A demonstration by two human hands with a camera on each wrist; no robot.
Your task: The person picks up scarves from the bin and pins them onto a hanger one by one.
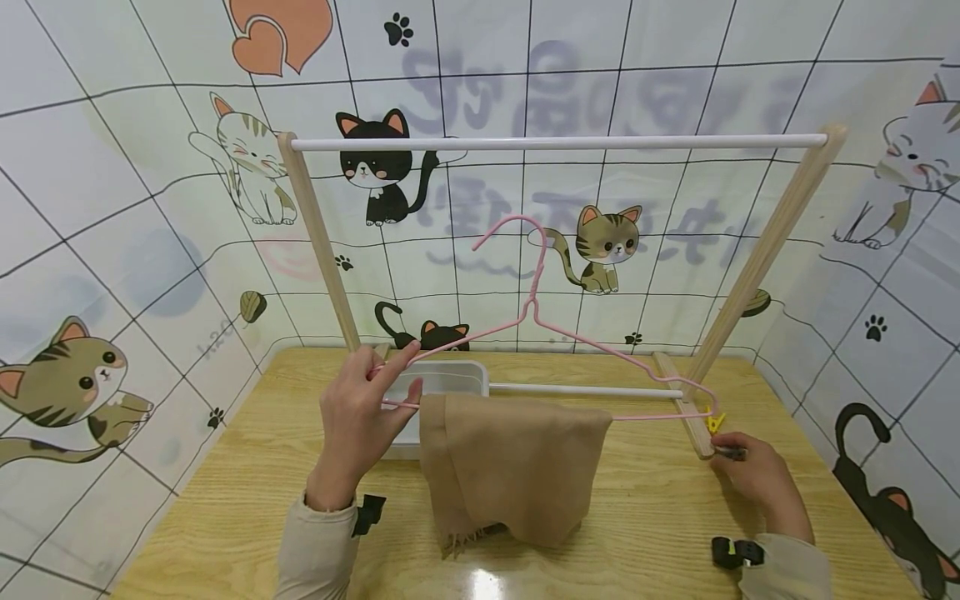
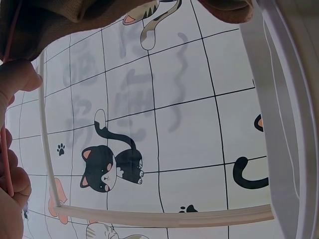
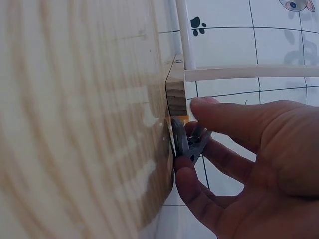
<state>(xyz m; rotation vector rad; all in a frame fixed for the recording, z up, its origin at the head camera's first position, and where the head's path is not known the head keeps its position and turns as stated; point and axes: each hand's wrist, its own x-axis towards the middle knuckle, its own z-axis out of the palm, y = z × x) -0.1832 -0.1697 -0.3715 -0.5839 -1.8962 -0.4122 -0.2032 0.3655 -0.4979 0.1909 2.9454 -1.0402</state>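
Observation:
My left hand [image 1: 365, 417] grips the left end of a pink wire hanger [image 1: 592, 340], held up over the table with its hook at the top. Draped over the hanger's lower bar is a brown fringed cloth [image 1: 517, 467], also visible as dark brown folds [image 2: 75, 15] in the left wrist view. Down by the right foot of the rack, my right hand [image 1: 761, 479] holds a grey clothespin [image 1: 730, 453] between thumb and fingers. The right wrist view shows this grey clothespin [image 3: 183, 139] close to the tabletop. A yellow clothespin [image 1: 715, 421] lies just beyond that hand.
A wooden rack with a white top rail [image 1: 555, 143] stands across the table [image 1: 645, 517]. Its right foot [image 1: 693, 425] is beside my right hand. A lower white rod [image 1: 585, 390] runs behind the hanger. A white bin [image 1: 457, 375] sits behind the cloth and left hand.

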